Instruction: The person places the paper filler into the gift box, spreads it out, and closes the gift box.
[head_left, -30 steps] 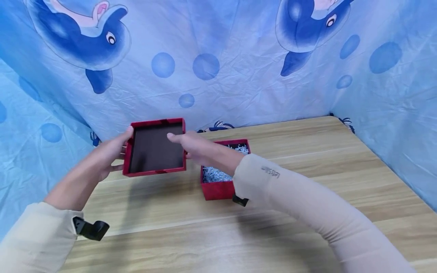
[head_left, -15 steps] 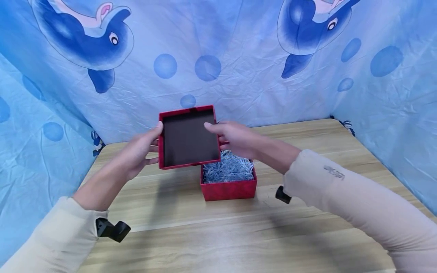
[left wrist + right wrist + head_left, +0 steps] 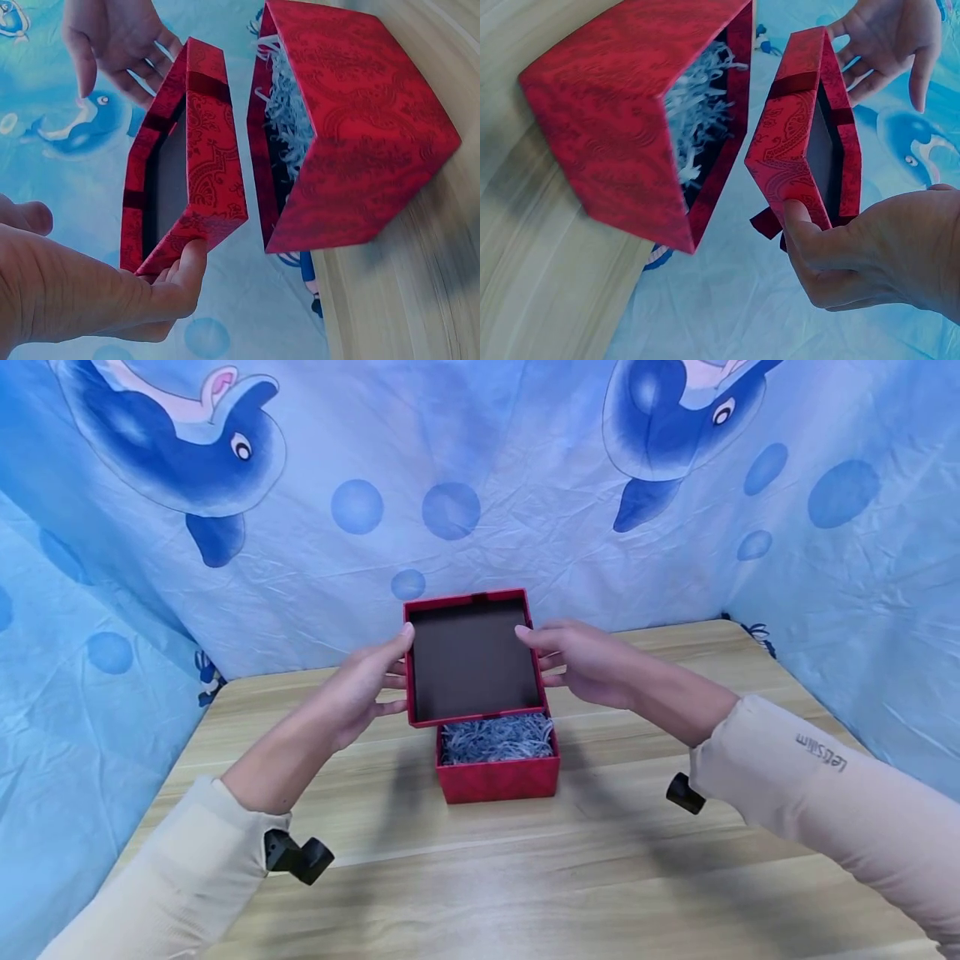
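Observation:
A red patterned box lid (image 3: 476,656) is held up over the table, its dark inside turned toward me. My left hand (image 3: 358,695) grips the lid's left side, thumb at the rim and fingers against the outer wall. On the opposite side my right hand (image 3: 592,664) holds it the same way. Below and behind the lid stands the matching red box (image 3: 498,783), filled with pale shredded paper (image 3: 498,740). The lid hides the box's far part in the head view. Both wrist views show a gap between lid (image 3: 214,142) and box (image 3: 367,112). A dark ribbon (image 3: 765,223) hangs from the lid.
The box rests on a wood-grain table (image 3: 480,877). A blue cloth (image 3: 540,560) printed with dolphins hangs behind the table and along both sides. Black cameras (image 3: 298,856) are strapped at the wrists, below the pale sleeves.
Both hands have carried the lid rightward, from left of the box to above its far part. The right forearm has moved off the box, so the shredded paper shows more fully.

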Motion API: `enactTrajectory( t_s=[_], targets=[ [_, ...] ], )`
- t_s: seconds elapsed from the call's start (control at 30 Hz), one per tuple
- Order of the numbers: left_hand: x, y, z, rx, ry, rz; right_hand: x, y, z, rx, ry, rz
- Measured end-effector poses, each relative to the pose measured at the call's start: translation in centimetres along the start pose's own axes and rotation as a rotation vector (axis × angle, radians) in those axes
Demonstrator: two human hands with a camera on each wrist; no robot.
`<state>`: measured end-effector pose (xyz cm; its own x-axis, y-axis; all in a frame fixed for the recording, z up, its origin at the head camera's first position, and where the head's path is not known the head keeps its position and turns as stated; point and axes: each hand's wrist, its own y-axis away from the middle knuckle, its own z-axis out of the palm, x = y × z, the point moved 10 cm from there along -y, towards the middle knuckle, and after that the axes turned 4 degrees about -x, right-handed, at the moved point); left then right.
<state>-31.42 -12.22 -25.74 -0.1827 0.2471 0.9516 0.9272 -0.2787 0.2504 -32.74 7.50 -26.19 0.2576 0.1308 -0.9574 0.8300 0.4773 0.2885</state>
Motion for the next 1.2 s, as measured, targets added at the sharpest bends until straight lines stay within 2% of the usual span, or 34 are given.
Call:
enactTrajectory(
  t_s=[0.2, 0.47, 0.7, 0.9, 1.07, 1.2],
  targets=[
    [0.0, -0.6, 0.8, -0.021, 0.006, -0.002, 0.1, 0.2, -0.5, -0.023, -0.023, -0.032],
    [0.2, -0.6, 0.7, -0.007, 0.033, 0.011, -0.2, 0.2, -0.7, -0.01, -0.039, -0.082],
    [1.3, -0.4, 0.6, 0.004, 0.083, 0.097, -1.1, 0.3, -1.1, 0.034, -0.089, -0.18],
    [2.2, 0.0, 0.4, 0.025, 0.072, 0.181, -1.3, 0.2, -1.9, 0.079, -0.147, -0.233],
    [2.6, 0.2, 0.0, 0.067, 0.07, 0.22, -1.6, 0.2, -2.3, 0.088, -0.192, -0.268],
    [2.6, 0.2, -0.4, 0.089, 0.083, 0.228, -2.0, 0.3, -2.4, 0.073, -0.181, -0.29]
  ],
)
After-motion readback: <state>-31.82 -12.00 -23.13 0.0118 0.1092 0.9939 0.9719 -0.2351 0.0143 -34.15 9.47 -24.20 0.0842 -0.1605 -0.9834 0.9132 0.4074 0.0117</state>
